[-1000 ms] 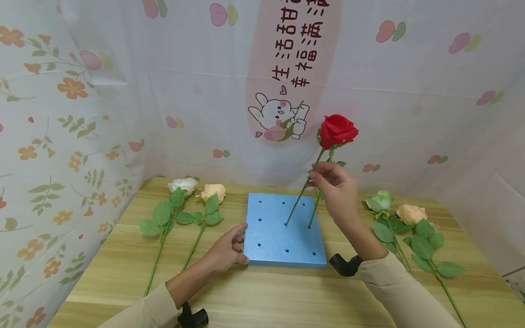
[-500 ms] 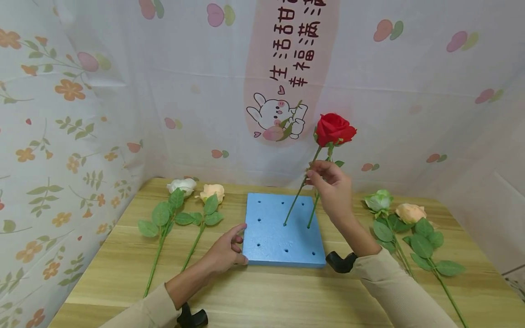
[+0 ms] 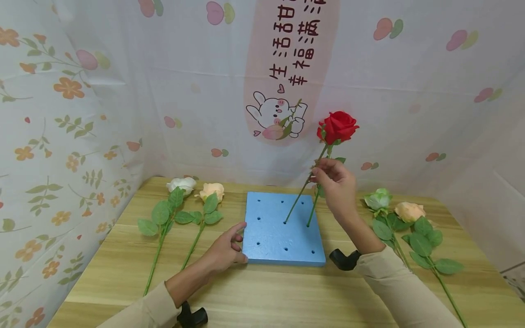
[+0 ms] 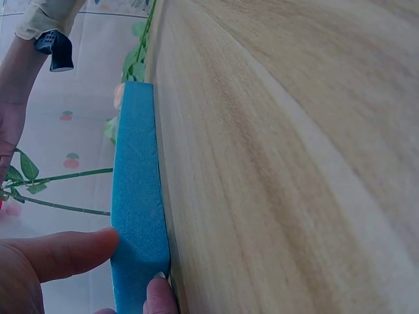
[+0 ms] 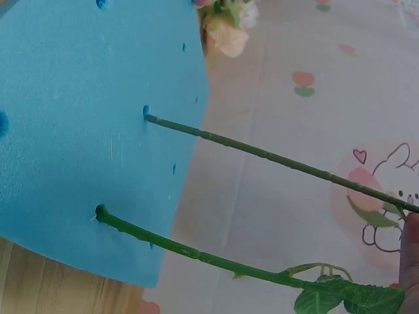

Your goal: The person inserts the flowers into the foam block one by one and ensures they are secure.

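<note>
A light blue foam block (image 3: 270, 234) with several holes lies on the table. My right hand (image 3: 338, 187) pinches a rose stem (image 5: 275, 157) whose lower end stands tilted in the block's middle hole. Above that hand is a red rose bloom (image 3: 338, 127). A second green stem (image 5: 196, 254) with leaves stands in the hole to the right; whether it has its own bloom behind the first is hidden. On the block's left side rests my left hand (image 3: 223, 249), fingertips touching its edge and front corner. Its fingers (image 4: 85, 252) also show in the left wrist view.
Left on the wooden table (image 3: 283, 300) lie a white rose (image 3: 182, 184) and a peach rose (image 3: 213, 192). To the right are a green-white rose (image 3: 378, 199) and another peach rose (image 3: 410, 212). A printed curtain (image 3: 197, 114) hangs behind.
The right hand and the red bloom shifted slightly left, then back to the right, while the stem stayed in the middle hole. The left hand kept its place on the block.
</note>
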`<action>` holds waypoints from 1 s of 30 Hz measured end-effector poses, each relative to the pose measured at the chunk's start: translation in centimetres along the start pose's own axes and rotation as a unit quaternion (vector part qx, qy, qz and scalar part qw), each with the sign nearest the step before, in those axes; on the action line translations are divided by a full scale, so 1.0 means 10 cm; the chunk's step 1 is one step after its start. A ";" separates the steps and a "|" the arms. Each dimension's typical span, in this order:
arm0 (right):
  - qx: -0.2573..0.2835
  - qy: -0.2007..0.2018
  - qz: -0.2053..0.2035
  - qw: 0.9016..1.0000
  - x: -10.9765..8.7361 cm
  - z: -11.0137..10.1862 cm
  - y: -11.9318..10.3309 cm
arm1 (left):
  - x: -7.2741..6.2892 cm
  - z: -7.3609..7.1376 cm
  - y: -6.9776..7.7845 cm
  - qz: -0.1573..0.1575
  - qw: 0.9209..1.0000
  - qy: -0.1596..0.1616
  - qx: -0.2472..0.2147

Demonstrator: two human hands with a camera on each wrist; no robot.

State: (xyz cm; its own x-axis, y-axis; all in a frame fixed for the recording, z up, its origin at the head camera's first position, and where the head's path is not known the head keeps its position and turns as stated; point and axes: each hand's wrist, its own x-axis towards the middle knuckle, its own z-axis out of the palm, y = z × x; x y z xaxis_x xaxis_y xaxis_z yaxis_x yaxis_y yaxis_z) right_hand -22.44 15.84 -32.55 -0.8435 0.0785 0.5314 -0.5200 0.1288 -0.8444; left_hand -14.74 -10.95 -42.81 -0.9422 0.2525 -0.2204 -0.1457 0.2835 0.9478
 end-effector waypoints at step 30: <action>-0.117 -0.094 0.038 0.988 -0.02 0.10 0.00 | 0.00 0.00 0.00 0.004 1.000 0.002 0.003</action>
State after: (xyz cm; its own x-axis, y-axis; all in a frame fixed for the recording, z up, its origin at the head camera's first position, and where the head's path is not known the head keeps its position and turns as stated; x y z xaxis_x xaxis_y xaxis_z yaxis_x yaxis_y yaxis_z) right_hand -22.46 14.86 -32.73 -0.9008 -0.0858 0.4257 -0.4267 0.3565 -0.8311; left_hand -14.77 -10.91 -42.81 -0.9445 0.2515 -0.2113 -0.1356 0.2874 0.9482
